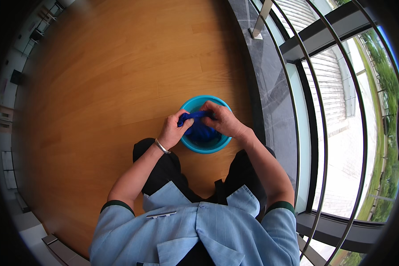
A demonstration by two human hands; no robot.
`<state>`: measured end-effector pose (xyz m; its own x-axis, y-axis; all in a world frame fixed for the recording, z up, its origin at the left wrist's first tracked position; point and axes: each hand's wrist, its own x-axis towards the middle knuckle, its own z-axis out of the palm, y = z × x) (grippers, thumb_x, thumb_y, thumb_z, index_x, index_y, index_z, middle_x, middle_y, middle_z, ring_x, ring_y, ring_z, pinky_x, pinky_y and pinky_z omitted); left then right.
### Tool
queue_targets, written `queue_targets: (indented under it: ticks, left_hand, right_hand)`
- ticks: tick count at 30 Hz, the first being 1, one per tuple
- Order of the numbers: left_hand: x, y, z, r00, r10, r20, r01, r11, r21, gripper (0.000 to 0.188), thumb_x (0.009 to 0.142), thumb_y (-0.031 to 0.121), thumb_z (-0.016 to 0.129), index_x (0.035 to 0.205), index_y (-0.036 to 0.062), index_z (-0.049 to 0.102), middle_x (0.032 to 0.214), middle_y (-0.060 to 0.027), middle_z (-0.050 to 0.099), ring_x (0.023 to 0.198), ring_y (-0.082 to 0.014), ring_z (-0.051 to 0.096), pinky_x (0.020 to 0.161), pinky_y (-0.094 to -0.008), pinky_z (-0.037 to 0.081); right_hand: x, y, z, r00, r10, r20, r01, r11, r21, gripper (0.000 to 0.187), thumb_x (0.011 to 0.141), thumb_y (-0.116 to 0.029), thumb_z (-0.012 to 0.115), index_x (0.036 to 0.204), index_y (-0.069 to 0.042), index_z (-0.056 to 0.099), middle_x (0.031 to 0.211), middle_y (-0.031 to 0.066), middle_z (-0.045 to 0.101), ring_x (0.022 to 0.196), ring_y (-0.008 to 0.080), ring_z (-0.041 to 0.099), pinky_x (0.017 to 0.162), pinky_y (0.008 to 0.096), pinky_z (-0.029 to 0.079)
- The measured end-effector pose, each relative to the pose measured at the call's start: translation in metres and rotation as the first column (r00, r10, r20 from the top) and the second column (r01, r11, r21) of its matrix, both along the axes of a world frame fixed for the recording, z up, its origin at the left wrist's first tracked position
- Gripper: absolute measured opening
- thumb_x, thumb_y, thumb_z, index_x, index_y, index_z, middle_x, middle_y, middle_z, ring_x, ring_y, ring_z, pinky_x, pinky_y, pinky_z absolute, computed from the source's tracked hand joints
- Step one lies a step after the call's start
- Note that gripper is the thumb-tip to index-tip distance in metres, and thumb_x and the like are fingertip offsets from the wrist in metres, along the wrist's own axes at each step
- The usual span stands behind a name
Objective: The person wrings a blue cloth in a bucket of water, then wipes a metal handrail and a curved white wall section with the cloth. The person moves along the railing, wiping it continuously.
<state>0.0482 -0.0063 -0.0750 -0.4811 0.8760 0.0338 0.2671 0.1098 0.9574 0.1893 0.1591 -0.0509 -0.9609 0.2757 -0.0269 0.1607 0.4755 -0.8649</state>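
Observation:
Between my knees stands a round turquoise basin on the floor. A dark blue cloth hangs down into it, with its upper edge bunched and stretched between my hands. My left hand, below which a silver bracelet circles the wrist, grips the cloth at the basin's left rim. Over the right part of the basin, my right hand pinches the other end of the stretched edge. The lower folds lie inside the basin; whether water is in there is hard to make out.
Wooden floor spreads to the left and ahead. Along the right runs a grey stone ledge with a metal railing before tall windows. Far off at the left rim are blurred furniture and a wall.

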Motion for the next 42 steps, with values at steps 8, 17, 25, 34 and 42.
queue_targets:
  ticks: [8,17,25,34,42]
  left_hand:
    - [0.001,0.009,-0.016,0.989,0.04,-0.141,-0.007,0.974,0.228,0.016,0.087,0.011,0.066,0.095,0.0009,0.056,0.092,-0.0075,0.048,0.084,-0.0191,0.051,0.073,-0.0298,0.043]
    - [0.017,0.04,-0.047,0.917,-0.011,0.398,0.023,0.999,-0.024,0.047,0.101,0.046,0.038,0.12,0.0027,0.043,0.105,-0.0051,0.049,0.102,-0.0152,0.047,0.095,-0.0302,0.037]
    - [0.048,0.024,-0.167,0.923,0.261,0.282,-0.191,0.949,-0.252,0.061,0.093,0.035,0.051,0.14,0.0032,0.031,0.141,-0.0248,0.034,0.13,-0.0365,0.037,0.108,-0.0425,0.031]
    - [0.054,0.014,-0.152,0.975,0.204,0.086,-0.15,0.896,-0.417,0.07,0.07,-0.007,0.051,0.137,0.0054,0.036,0.135,-0.0224,0.034,0.127,-0.0402,0.037,0.107,-0.0427,0.033]
    - [0.064,0.032,-0.154,0.986,0.162,0.039,-0.16,0.986,-0.056,0.057,0.063,0.022,0.076,0.112,0.0021,0.053,0.111,-0.0181,0.056,0.106,-0.036,0.053,0.093,-0.0411,0.044]
  right_hand:
    - [0.007,0.002,-0.024,0.993,-0.087,-0.079,0.073,0.983,-0.168,0.041,0.08,-0.01,0.067,0.118,-0.008,0.054,0.093,0.0113,0.063,0.083,0.023,0.063,0.075,0.0338,0.051]
    - [-0.016,-0.006,-0.09,0.963,-0.215,0.162,0.181,0.962,0.203,0.057,0.071,-0.033,0.079,0.114,-0.005,0.054,0.102,0.0178,0.065,0.093,0.0361,0.063,0.079,0.0425,0.051]
    - [-0.019,-0.028,-0.207,0.787,-0.239,0.569,-0.011,0.916,0.4,0.026,0.086,-0.027,0.056,0.106,-0.016,0.066,0.108,0.0139,0.066,0.099,0.0338,0.065,0.082,0.0455,0.052]
    - [-0.003,-0.026,-0.143,0.873,-0.263,0.412,0.13,0.937,0.323,0.037,0.077,-0.029,0.064,0.111,-0.013,0.065,0.105,0.0132,0.066,0.096,0.0334,0.064,0.081,0.0426,0.052]
    - [0.005,-0.026,-0.011,0.963,-0.255,-0.084,0.262,0.962,0.078,0.017,0.079,-0.01,0.063,0.094,-0.002,0.063,0.074,0.0159,0.061,0.066,0.0208,0.061,0.062,0.0333,0.048]
